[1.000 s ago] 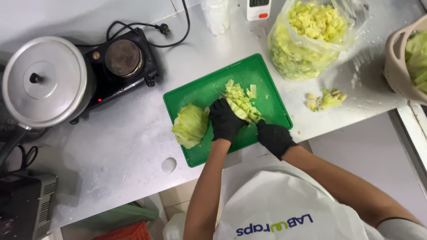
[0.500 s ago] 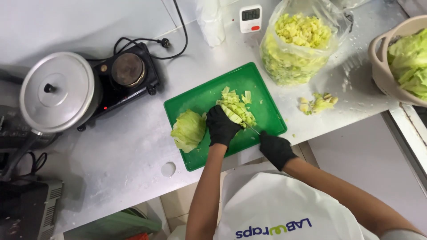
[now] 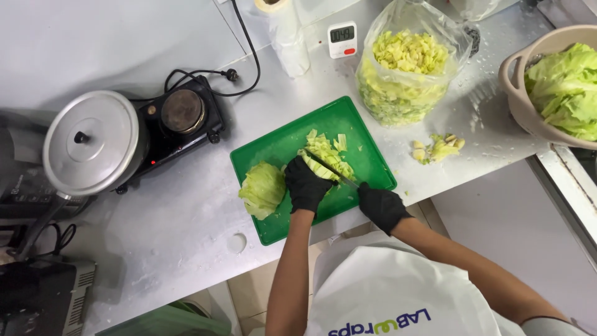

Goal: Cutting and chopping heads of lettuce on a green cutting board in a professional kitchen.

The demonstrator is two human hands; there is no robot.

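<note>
Two black-gloved hands work over a green rectangular plastic cutting board (image 3: 283, 140) lying slantwise on the grey metal worktop (image 3: 155, 211). The left hand (image 3: 306, 185) presses down, fingers curled, on a strip of pale green cabbage being cut (image 3: 326, 155) near the middle of the board. The right hand (image 3: 380, 206), at about four o'clock from the left one and over the board's near edge, is closed around the handle of a dark-bladed kitchen knife (image 3: 333, 170), whose blade runs toward ten o'clock across the cabbage and just beside the left fingers. At nine o'clock from the left hand, touching it or nearly so, sits a rounded uncut cabbage chunk (image 3: 262, 188) on the board. At one o'clock from the board stands a clear plastic bag filled with chopped cabbage (image 3: 404, 68); at three o'clock lies a small heap of cabbage scraps (image 3: 437, 148) on the worktop. A beige plastic colander holding whole cabbage leaves (image 3: 563, 87) sits at the far right edge. At ten o'clock from the board is a black single-burner electric hotplate (image 3: 181, 118), and beside it at nine o'clock a silver pot with a knobbed lid (image 3: 93, 143). A small white digital timer (image 3: 342, 39) and a roll of clear plastic film (image 3: 285, 34) stand at twelve o'clock.
</note>
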